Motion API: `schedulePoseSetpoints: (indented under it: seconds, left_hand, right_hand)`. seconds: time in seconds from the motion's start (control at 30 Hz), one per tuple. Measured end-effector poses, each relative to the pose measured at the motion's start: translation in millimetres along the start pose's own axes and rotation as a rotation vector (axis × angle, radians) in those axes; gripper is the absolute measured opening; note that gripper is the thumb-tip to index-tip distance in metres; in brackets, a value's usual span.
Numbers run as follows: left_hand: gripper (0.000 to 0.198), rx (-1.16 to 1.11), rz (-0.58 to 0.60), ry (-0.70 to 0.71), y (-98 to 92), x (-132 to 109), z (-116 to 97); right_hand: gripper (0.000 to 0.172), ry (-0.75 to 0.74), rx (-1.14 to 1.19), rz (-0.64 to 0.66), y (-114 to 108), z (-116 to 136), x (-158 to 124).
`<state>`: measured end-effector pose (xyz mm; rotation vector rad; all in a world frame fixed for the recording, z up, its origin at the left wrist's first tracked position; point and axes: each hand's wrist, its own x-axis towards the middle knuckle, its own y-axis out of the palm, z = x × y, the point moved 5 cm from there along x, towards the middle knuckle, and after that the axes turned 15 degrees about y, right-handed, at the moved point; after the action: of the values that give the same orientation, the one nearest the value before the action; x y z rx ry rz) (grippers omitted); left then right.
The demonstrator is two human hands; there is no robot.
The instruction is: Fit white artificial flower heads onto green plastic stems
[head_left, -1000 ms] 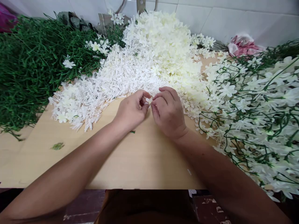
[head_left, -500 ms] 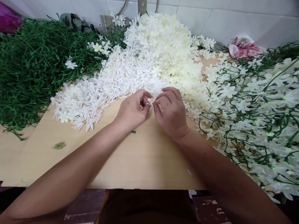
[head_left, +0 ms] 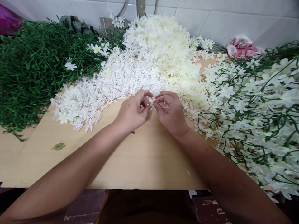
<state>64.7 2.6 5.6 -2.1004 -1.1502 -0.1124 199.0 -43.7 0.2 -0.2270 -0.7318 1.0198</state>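
My left hand (head_left: 134, 109) and my right hand (head_left: 171, 112) meet above the board, their fingertips almost touching. Thumb and index finger are pinched together on each side. Between them is a small white flower piece (head_left: 151, 106), mostly covered by the fingers; its exact shape is hard to make out. Just beyond the hands lies a heap of thin white artificial stamens (head_left: 130, 73). Cream artificial petals (head_left: 168, 43) are piled behind and to the right of it.
Green plastic stems (head_left: 42, 59) form a large mound at left. White artificial flowers on green stems (head_left: 252, 124) crowd the right side. Under everything is a tan cardboard sheet (head_left: 140, 165) with a green scrap (head_left: 58, 146). A red-and-white cloth (head_left: 243, 47) rests by the tiled wall (head_left: 224, 23).
My right hand has turned slightly, opening a gap between its curled fingers and thumb, and its fingertips have shifted a little. My left hand stays nearly still, pinching.
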Motion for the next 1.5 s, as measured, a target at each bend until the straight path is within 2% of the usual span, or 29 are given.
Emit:
schedulePoseSetpoints:
  seconds: [0.17, 0.27, 0.37, 0.5, 0.67, 0.8, 0.9, 1.0, 1.1, 1.17, 1.23, 1.3, 1.37, 1.5]
  left_hand:
    - [0.035, -0.164, -0.056, -0.060, -4.7, 2, 2]
    - [0.023, -0.210, -0.089, -0.131, -6.5, 4, 5]
    - [0.011, -0.236, -0.069, -0.191, -4.2, 5, 8]
    - [0.004, -0.239, -0.087, -0.176, -4.8, 6, 6]
    - [0.003, -0.214, -0.078, -0.161, -4.4, 5, 3]
    - [0.005, -0.216, -0.040, -0.133, -3.2, 6, -1]
    - [0.006, -0.145, 0.049, -0.084, -12.1, 5, -4]
    - [0.011, 0.071, 0.251, -0.009, -29.1, 1, -7]
    - [0.022, 0.280, 0.438, 0.037, -41.8, -7, -5]
    - [0.019, 0.354, 0.547, 0.056, -40.1, -12, 0]
    - [0.012, 0.401, 0.599, 0.086, -32.8, -14, 6]
    - [0.013, 0.425, 0.572, 0.102, -25.7, -14, 11]
    - [0.013, 0.351, 0.496, 0.044, -22.1, -13, 16]
    - [0.008, -0.082, 0.312, -0.164, -20.6, -13, 21]
  right_hand:
    - [0.006, 0.269, 0.287, 0.180, 5, -9, 4]
    - [0.010, 0.429, 0.435, 0.247, 7, -14, 6]
    - [0.019, 0.551, 0.565, 0.294, 8, -18, 7]
    - [0.023, 0.608, 0.676, 0.353, 12, -18, 5]
    - [0.030, 0.645, 0.789, 0.366, 16, -16, 3]
    - [0.030, 0.617, 0.816, 0.428, 17, -11, 2]
    - [0.027, 0.583, 0.789, 0.447, 17, -8, 2]
    - [0.035, 0.607, 0.776, 0.486, 19, -7, 0]
    - [0.040, 0.661, 0.798, 0.592, 24, -4, -5]
    - [0.039, 0.667, 0.770, 0.656, 27, -2, -8]
    - [0.035, 0.640, 0.709, 0.659, 26, -2, -9]
    - [0.031, 0.609, 0.671, 0.610, 23, -3, -8]
    - [0.028, 0.596, 0.663, 0.570, 20, -4, -6]
    - [0.029, 0.598, 0.663, 0.604, 20, -2, -6]
